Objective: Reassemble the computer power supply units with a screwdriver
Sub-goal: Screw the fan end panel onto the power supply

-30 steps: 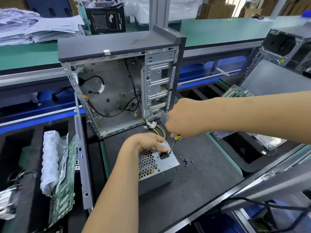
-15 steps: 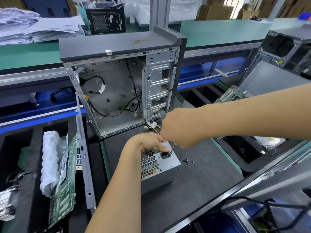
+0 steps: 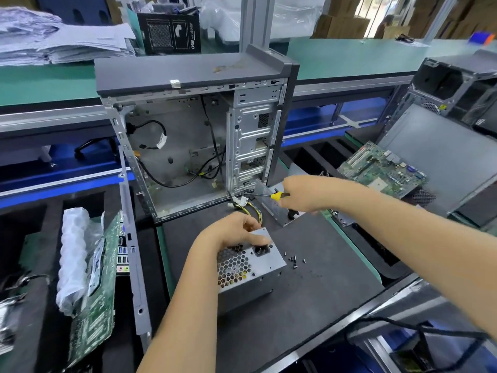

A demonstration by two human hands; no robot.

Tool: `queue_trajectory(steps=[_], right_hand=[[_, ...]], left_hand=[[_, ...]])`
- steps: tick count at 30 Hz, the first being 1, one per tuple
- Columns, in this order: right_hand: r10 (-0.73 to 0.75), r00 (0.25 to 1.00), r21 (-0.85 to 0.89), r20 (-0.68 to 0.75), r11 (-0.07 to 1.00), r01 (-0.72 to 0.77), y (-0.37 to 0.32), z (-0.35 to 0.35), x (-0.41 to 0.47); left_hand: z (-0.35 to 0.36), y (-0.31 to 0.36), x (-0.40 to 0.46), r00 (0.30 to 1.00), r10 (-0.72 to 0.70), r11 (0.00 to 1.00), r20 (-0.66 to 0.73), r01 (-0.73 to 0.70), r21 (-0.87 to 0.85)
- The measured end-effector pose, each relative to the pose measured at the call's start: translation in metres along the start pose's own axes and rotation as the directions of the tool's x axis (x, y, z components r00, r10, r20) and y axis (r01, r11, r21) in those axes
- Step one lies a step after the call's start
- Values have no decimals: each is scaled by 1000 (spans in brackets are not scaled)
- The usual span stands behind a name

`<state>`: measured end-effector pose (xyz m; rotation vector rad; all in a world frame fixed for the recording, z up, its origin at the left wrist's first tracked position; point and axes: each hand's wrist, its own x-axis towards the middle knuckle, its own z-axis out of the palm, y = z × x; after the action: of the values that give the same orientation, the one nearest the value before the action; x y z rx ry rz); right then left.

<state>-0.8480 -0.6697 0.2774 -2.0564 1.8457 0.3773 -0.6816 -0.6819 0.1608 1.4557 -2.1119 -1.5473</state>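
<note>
The power supply [image 3: 248, 267] sits on the bench [image 3: 309, 305] before an open case [image 3: 193, 130]. The left hand [image 3: 236, 228] grips its top edge; the right hand [image 3: 301, 195] holds a screwdriver [image 3: 269, 195] clear. Likely between screws: next, pick one from the loose screws [image 3: 295, 261] just beside.

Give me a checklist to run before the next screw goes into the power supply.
1. Power supply steadied: ok, left hand grips its top edge.
2. Screwdriver in hand: ok, right hand holds it.
3. Tip on the unit: not ok, the screwdriver is lifted away, up near the case.
4. Screws within reach: ok, loose on the mat beside the unit.
5. Screw loaded on the tip: cannot tell.
6. Earlier screw seated: cannot tell.
</note>
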Motion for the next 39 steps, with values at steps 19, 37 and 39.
queue_trajectory(steps=[19,37,39], right_hand=[[221,954,440,-202,891,-113,54,193,94],[-222,699,314,-680,774,550,-6,146,-11],[-250,619,197,-744,803,562,-3,154,-10]], left_hand=[[2,-8,-13,991,-120,989,-51,115,-91],[1,-1,-15,991,-124,987,-59,117,-113],[0,0,-16,989,-132,987,-60,125,-101]])
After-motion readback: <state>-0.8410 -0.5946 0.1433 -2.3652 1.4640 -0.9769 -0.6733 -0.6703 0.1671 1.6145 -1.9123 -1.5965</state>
